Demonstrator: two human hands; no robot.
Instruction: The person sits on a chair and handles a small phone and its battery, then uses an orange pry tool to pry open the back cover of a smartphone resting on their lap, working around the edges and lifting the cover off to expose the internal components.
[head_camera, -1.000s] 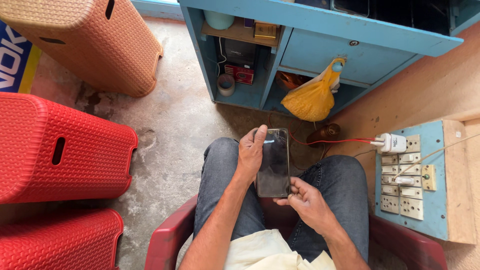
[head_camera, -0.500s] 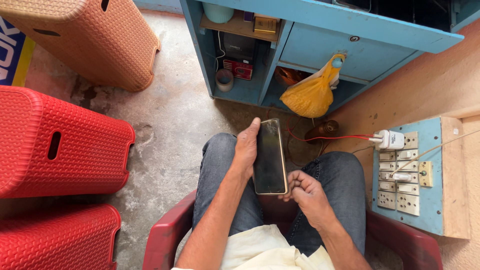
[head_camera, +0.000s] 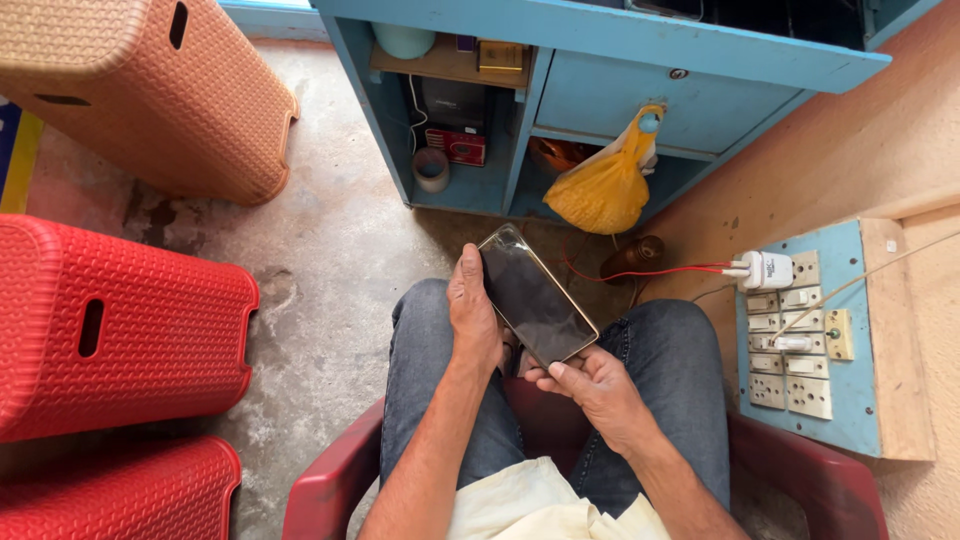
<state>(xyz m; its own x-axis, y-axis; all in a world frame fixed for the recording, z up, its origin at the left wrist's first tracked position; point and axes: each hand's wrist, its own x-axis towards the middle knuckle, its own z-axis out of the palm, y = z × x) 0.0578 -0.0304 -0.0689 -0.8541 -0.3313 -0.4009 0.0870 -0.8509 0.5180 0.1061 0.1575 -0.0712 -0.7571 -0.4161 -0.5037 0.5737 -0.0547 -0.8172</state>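
Head cam looking down: smartphone (head_camera: 534, 297) sits over the lap, left hand (head_camera: 473, 318) wrapped along its long edge, right hand (head_camera: 596, 387) pinching the bottom corner. Looks light and stiff, but that glass is probably slick and fragile, so edges are the safest hold. Blue cabinet (head_camera: 600, 60) with a yellow bag (head_camera: 605, 185) sits just ahead, socket board (head_camera: 800, 340) to the right, red stools (head_camera: 110, 320) left

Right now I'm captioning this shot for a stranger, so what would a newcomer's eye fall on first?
The dark-screened phone at centre, tilted, held over the lap by the left hand along its side and the right hand at its lower corner. Next, the red plastic stools on the left and the yellow bag hanging from the blue cabinet above.
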